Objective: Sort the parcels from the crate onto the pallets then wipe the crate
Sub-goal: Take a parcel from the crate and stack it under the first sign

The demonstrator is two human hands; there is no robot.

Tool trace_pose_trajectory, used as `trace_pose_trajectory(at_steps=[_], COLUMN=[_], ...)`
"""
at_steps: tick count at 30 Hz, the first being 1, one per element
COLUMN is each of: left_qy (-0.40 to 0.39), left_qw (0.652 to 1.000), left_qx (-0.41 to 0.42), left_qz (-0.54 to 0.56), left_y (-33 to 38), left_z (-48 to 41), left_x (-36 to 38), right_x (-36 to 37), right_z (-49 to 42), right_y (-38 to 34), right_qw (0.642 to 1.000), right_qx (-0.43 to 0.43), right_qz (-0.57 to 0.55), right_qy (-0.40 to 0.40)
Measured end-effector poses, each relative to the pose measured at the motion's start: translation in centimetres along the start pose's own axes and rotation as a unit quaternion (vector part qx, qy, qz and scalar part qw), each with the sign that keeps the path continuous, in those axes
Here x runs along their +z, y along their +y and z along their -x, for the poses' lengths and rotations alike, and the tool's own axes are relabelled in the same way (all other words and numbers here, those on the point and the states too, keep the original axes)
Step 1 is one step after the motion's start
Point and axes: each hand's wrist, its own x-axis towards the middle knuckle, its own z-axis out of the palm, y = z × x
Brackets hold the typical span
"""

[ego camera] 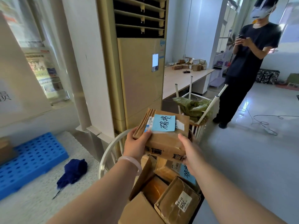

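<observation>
I hold a brown cardboard parcel (163,139) with a blue handwritten label on top, above the crate. My left hand (137,143) grips its left end and my right hand (189,147) grips its right side. Below it, the crate (105,154), with a white curved rim, holds several more cardboard parcels (176,201), one with a blue label and one marked 705. A blue perforated plastic pallet (32,159) lies on the floor at the left with a brown box on its far end. A dark blue cloth (72,173) lies crumpled on the floor between pallet and crate.
A tall beige air conditioner (139,70) stands just behind the crate. An upturned white stool (199,107) with a green bag sits to the right. A person in dark clothes (242,70) stands at the right. A long table (182,78) carries small boxes. A cable lies on the floor.
</observation>
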Motion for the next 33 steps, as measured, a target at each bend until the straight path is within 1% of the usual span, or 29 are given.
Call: trace_pose_trajectory(at_steps=[3, 6, 8, 10, 11, 13, 16, 19, 21, 23, 27, 30, 33], left_qy=[0.003, 0.008, 0.055, 0.112, 0.125, 0.116, 0.099, 0.091, 0.097, 0.099, 0.111, 0.119, 0.121], left_qw=[1.0, 1.0, 0.997, 0.991, 0.988, 0.988, 0.99, 0.992, 0.991, 0.991, 0.991, 0.983, 0.974], left_qx=[0.016, 0.023, 0.05, 0.077, 0.085, 0.101, 0.095, 0.076, 0.075, 0.071, 0.06, 0.077, 0.087], left_qz=[-0.024, 0.001, 0.021, 0.006, -0.004, -0.016, -0.03, -0.038, -0.047, -0.053, -0.049, -0.114, -0.173], left_y=[0.8, 1.5, 1.3, 1.0, 0.8, 0.2, 0.0, 1.2, 1.7, 1.9, 2.1, 3.1, 4.0], left_z=[0.3, 0.5, 0.3, 0.5, 0.7, 0.9, 0.7, 1.2, 1.7, 2.2, 2.9, 3.7, 3.9], left_x=[-2.5, -5.1, -6.5, -7.9, -8.6, -10.1, -13.4, -18.0, -21.5, -24.7, -31.2, -35.6, -40.2], right_x=[0.7, 3.0, 4.8, 7.0, 8.1, 10.7, 14.7, 18.1, 20.7, 23.5, 29.1, 33.1, 37.1], right_z=[-1.4, 0.6, 1.2, 1.9, 2.2, 2.9, 4.4, 5.5, 6.6, 8.1, 10.6, 12.1, 13.7], right_y=[0.1, -1.3, -1.0, -0.6, -0.2, 0.4, 1.6, 2.7, 2.6, 2.3, 2.8, 4.2, 5.3], right_qw=[1.0, 0.998, 0.996, 0.994, 0.993, 0.993, 0.994, 0.993, 0.987, 0.977, 0.961, 0.944, 0.923], right_qx=[0.021, 0.037, 0.043, 0.05, 0.049, 0.036, 0.012, 0.017, 0.007, -0.022, -0.091, -0.146, -0.183], right_qz=[-0.012, -0.015, -0.026, -0.048, -0.064, -0.076, -0.018, 0.059, 0.123, 0.176, 0.203, 0.217, 0.226], right_qy=[-0.002, -0.05, -0.078, -0.084, -0.081, -0.082, -0.102, -0.1, -0.104, -0.121, -0.165, -0.2, -0.254])
